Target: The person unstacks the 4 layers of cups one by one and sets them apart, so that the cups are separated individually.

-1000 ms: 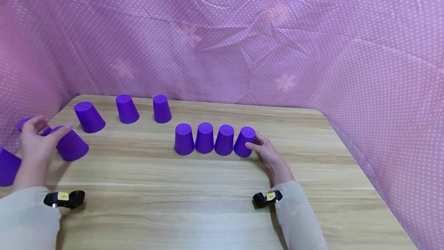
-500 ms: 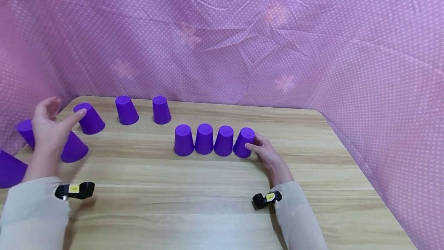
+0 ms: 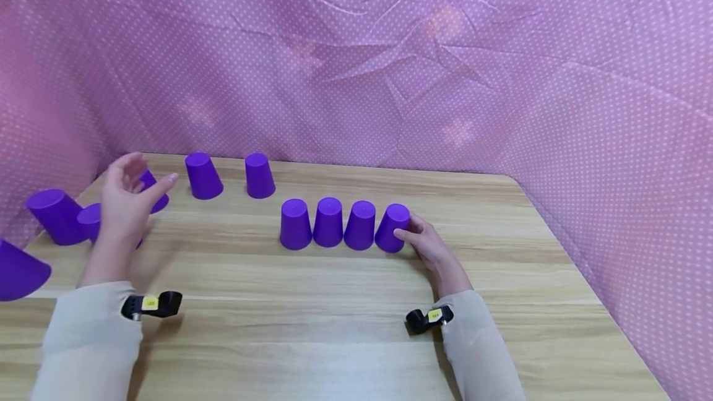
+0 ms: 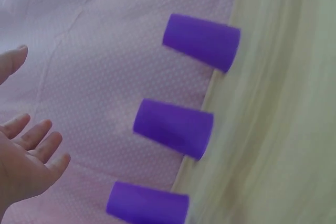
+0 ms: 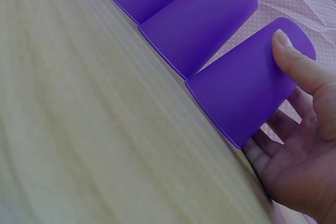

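In the head view, a row of upside-down purple cups stands mid-table, the cups side by side. My right hand (image 3: 431,249) grips the rightmost cup (image 3: 390,231), thumb on its near side and fingers behind. Up close, the right wrist view shows that cup (image 5: 236,87) standing on its rim with the thumb (image 5: 294,61) against its wall. My left hand (image 3: 124,206) is raised at the left, thumb and fingers spread, holding nothing. It overlaps one purple cup (image 3: 161,202), and its wrist partly hides another cup (image 3: 90,218). The left wrist view shows the left hand (image 4: 26,166) apart from the cups.
Two more upside-down cups, one (image 3: 203,175) and another (image 3: 259,175), stand by the wooden table's (image 3: 334,327) back edge. At the far left are a cup (image 3: 56,216) and a nearer one (image 3: 19,271). Pink dotted cloth (image 3: 356,60) hangs behind and beside the table.
My left hand has moved right and away from the far-left cups, passing in front of the cup at the back left. The right hand and its cup have stayed put.
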`<control>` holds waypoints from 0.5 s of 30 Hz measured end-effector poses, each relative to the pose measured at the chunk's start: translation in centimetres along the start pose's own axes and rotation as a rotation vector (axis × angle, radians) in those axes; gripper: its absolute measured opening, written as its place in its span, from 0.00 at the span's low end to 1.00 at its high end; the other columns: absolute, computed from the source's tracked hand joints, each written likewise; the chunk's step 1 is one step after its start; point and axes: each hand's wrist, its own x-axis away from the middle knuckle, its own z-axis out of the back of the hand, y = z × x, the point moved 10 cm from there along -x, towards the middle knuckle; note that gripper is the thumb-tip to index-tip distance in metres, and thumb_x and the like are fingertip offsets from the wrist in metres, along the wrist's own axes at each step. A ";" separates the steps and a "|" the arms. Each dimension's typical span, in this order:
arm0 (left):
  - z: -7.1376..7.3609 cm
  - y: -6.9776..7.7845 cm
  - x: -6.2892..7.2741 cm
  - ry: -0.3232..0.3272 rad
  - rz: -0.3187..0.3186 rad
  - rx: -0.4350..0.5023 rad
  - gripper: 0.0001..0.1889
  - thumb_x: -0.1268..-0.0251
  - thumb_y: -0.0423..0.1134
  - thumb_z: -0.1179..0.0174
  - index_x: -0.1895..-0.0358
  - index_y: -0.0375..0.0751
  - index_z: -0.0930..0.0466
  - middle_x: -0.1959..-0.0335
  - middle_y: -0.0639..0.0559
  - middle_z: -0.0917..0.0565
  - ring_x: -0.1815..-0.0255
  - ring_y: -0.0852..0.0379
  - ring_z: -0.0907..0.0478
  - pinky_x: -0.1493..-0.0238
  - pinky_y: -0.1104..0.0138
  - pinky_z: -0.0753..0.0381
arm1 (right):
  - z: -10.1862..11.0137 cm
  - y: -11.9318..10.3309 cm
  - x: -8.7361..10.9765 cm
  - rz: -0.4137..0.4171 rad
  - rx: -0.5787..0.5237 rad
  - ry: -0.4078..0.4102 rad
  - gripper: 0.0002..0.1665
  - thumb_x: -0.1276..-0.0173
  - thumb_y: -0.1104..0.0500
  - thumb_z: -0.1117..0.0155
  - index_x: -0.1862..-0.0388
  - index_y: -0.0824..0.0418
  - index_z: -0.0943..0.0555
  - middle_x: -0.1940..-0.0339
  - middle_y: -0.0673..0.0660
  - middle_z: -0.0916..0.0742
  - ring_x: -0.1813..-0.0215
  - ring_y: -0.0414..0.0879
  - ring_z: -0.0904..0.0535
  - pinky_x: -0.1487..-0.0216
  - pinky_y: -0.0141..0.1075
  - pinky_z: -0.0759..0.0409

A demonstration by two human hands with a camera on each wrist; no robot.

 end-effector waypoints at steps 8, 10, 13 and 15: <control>-4.1 -0.8 0.7 -0.144 -0.094 -0.045 0.34 0.50 0.37 0.38 0.39 0.44 0.44 0.41 0.47 0.36 0.41 0.57 0.41 0.40 0.66 0.46 | 0.0 0.2 0.0 -0.014 0.008 -0.003 0.31 0.45 0.70 0.42 0.41 0.71 0.38 0.45 0.67 0.30 0.42 0.53 0.37 0.39 0.39 0.45; -5.4 -0.5 1.1 -0.193 -0.111 -0.068 0.35 0.50 0.38 0.38 0.38 0.42 0.45 0.40 0.45 0.37 0.40 0.55 0.41 0.40 0.64 0.46 | 0.0 0.2 0.0 -0.015 0.008 0.000 0.31 0.45 0.70 0.42 0.41 0.70 0.38 0.45 0.67 0.30 0.42 0.53 0.37 0.39 0.39 0.45; -7.3 -0.1 1.8 -0.271 -0.119 -0.061 0.37 0.50 0.39 0.37 0.37 0.41 0.46 0.40 0.42 0.38 0.40 0.53 0.43 0.39 0.62 0.47 | 0.0 0.2 0.0 -0.013 0.004 0.003 0.31 0.45 0.70 0.42 0.41 0.71 0.37 0.46 0.67 0.29 0.43 0.53 0.37 0.39 0.39 0.45; -8.5 -0.2 2.2 -0.315 -0.120 -0.021 0.37 0.51 0.38 0.37 0.38 0.39 0.46 0.40 0.41 0.38 0.39 0.51 0.44 0.39 0.61 0.49 | 0.0 0.2 0.0 -0.011 0.004 0.004 0.30 0.45 0.69 0.42 0.42 0.71 0.37 0.47 0.67 0.29 0.43 0.52 0.36 0.40 0.39 0.45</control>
